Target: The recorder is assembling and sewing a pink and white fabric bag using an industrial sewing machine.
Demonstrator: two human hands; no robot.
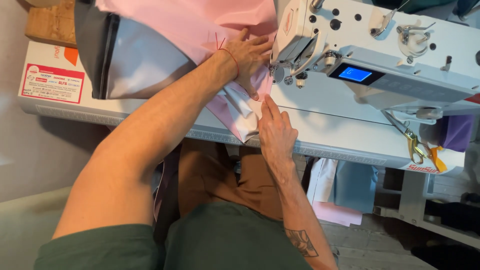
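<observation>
My left hand [248,57] lies flat, fingers spread, on pink fabric [190,25] just left of the needle area [287,70] of a white sewing machine [380,55]. A red thread is tied around that wrist. My right hand [274,131] rests near the table's front edge, its fingers pinching and pressing a folded white fabric piece [244,111] that sits under the pink cloth's edge. Both hands are touching the cloth, close to the presser foot.
The machine stands on a white table [330,125], with a blue lit display [354,74]. Gold-handled scissors [412,140] and purple cloth [457,132] lie at the right. A grey fabric panel [130,57] and a cardboard box [52,75] are at the left. Cloth pieces [345,187] hang below.
</observation>
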